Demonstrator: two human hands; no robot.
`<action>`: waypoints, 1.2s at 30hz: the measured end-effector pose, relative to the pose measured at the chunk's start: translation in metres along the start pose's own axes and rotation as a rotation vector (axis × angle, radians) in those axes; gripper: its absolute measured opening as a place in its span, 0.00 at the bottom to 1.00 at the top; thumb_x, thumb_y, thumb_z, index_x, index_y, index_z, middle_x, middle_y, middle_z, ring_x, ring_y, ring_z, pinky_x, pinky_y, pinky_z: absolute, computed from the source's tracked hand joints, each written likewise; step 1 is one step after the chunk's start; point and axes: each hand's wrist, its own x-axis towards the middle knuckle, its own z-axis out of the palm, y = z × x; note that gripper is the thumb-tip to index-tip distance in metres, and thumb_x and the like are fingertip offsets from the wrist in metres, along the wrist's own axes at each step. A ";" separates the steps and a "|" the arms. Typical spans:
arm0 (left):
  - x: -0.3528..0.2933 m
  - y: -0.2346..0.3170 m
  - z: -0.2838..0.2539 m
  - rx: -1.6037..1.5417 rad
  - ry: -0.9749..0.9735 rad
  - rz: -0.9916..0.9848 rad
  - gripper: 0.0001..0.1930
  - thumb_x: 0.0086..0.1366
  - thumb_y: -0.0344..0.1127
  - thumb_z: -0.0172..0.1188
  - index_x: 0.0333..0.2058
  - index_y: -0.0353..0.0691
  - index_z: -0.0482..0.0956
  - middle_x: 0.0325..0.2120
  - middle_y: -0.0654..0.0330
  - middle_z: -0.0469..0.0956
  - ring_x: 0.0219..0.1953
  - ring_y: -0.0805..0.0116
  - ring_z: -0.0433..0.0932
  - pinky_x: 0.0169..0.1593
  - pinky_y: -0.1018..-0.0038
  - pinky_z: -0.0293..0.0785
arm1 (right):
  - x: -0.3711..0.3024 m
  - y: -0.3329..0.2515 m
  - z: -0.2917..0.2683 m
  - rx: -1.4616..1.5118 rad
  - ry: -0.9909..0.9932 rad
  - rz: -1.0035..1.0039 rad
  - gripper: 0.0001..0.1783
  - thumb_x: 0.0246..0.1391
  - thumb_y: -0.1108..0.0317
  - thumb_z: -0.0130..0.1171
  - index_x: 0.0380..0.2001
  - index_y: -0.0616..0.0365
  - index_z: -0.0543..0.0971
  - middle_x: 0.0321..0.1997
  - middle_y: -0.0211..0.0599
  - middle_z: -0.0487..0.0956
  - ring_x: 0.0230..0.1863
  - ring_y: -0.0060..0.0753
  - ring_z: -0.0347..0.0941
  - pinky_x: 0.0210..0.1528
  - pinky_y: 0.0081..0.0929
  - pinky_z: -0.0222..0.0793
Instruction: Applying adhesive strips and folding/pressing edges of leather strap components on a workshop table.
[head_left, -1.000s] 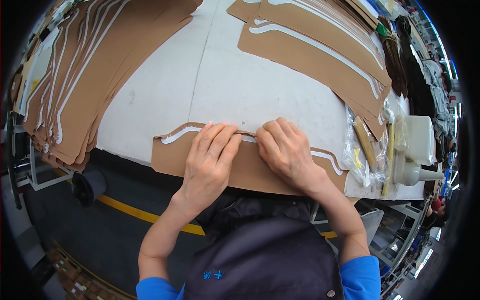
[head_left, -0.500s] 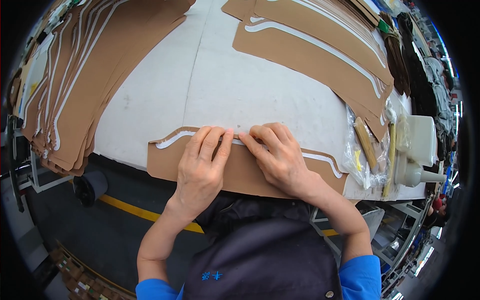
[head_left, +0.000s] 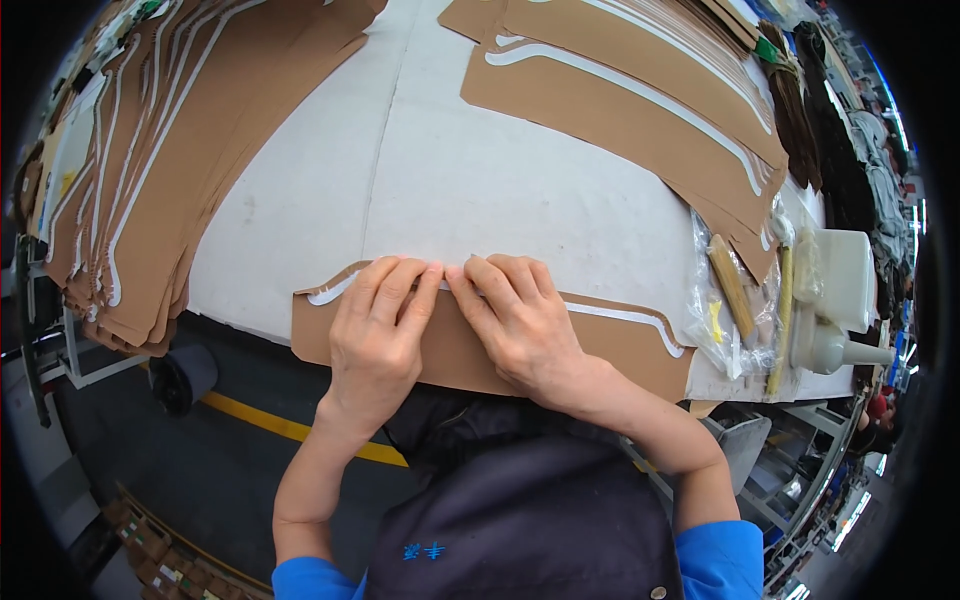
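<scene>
Right along the near edge of the white table (head_left: 300,190) lies the brown panel (head_left: 455,352), and here are the left hand (head_left: 375,325) and the right hand (head_left: 525,325), both pinching its far, white-striped rim, fingertips nearly meeting! Brown sheets pile up at the left (head_left: 215,150) and far right (head_left: 600,115), a white container (head_left: 845,285) stands by clear plastic (head_left: 703,300), and below, a yellow line (head_left: 290,431) crosses the dark floor (head_left: 240,490).

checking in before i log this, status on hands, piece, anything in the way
Left hand and right hand close together at far edge of brown panel. Panel along near edge of white table. Clear bag beside panel's right end, not blocking hands.
</scene>
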 end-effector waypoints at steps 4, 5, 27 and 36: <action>-0.004 -0.015 -0.011 0.100 0.022 -0.031 0.21 0.56 0.18 0.64 0.51 0.32 0.86 0.49 0.56 0.81 0.53 0.54 0.80 0.53 0.61 0.78 | 0.006 -0.008 0.006 -0.010 -0.009 -0.006 0.32 0.48 0.71 0.61 0.59 0.75 0.77 0.57 0.50 0.74 0.56 0.48 0.73 0.56 0.44 0.71; -0.005 -0.016 -0.012 0.102 0.023 -0.033 0.21 0.56 0.18 0.64 0.51 0.32 0.86 0.49 0.56 0.81 0.53 0.54 0.80 0.53 0.61 0.78 | 0.006 -0.009 0.002 -0.021 -0.030 -0.004 0.33 0.48 0.71 0.61 0.59 0.75 0.77 0.57 0.50 0.74 0.57 0.48 0.73 0.56 0.44 0.71; -0.013 -0.013 -0.018 0.182 -0.083 -0.113 0.22 0.63 0.24 0.62 0.55 0.44 0.87 0.50 0.60 0.78 0.58 0.59 0.77 0.72 0.45 0.62 | 0.008 -0.022 0.009 -0.063 0.009 0.024 0.30 0.48 0.71 0.61 0.55 0.78 0.78 0.56 0.53 0.74 0.57 0.49 0.73 0.57 0.44 0.71; -0.012 -0.009 -0.020 0.240 -0.119 -0.097 0.27 0.62 0.18 0.60 0.59 0.44 0.84 0.53 0.60 0.75 0.61 0.60 0.74 0.75 0.44 0.58 | -0.048 0.009 -0.037 -0.123 -0.054 0.081 0.32 0.45 0.73 0.62 0.56 0.79 0.78 0.56 0.55 0.75 0.57 0.51 0.74 0.56 0.47 0.73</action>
